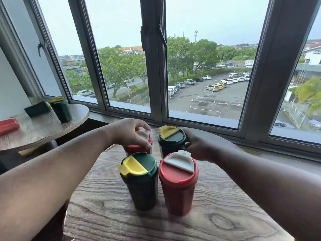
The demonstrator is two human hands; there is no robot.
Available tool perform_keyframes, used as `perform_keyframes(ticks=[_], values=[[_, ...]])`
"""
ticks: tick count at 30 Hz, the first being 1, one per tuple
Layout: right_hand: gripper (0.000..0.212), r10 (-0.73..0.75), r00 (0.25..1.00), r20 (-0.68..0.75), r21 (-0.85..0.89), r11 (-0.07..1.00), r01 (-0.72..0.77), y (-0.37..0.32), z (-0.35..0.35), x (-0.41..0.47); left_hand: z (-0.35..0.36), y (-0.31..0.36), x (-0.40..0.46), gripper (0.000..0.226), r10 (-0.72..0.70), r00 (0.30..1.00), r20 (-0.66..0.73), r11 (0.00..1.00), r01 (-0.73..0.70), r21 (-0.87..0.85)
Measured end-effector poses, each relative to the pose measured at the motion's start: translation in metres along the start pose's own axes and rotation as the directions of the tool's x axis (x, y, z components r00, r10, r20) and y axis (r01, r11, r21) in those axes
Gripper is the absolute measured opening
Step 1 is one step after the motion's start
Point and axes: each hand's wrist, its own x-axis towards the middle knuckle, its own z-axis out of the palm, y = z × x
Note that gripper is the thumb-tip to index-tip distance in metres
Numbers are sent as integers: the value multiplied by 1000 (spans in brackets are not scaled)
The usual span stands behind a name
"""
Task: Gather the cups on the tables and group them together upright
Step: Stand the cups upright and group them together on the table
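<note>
Several lidded cups stand upright in a tight cluster on the near wooden table (217,206). At the front are a green cup with a yellow flap (139,178) and a red cup with a white flap (178,181). Behind them, my left hand (132,132) grips the lid of a second red cup (137,147) from above. My right hand (196,145) holds the side of a second green cup (171,140). On the left table (43,131) another green cup (61,109) stands upright, a green cup (37,108) lies on its side, and a red cup (8,126) lies at the edge.
A wide window with grey frames (154,75) runs behind both tables, with a sill (260,146) just past the near table. A dark gap separates the two tables. Wood surface shows in front of the cup cluster.
</note>
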Motion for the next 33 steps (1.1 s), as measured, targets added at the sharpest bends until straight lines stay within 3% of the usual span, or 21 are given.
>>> perform_keyframes(ticks=[15,20,26,33], values=[[66,98,994,-49,23,995,-97,3,-35,-27,16,36,29,63,118,993,27,993,-118,-22],[62,84,992,-95,-2,996,-85,-9,-33,-36,17,39,33,60,130,991,35,991,-130,-6],[46,87,995,-44,-151,984,-93,-21,-33,-47,19,39,29,56,137,990,32,990,-137,-13],[72,64,985,-159,-61,995,-74,-2,-25,-38,24,43,26,57,176,984,18,984,-175,-42]])
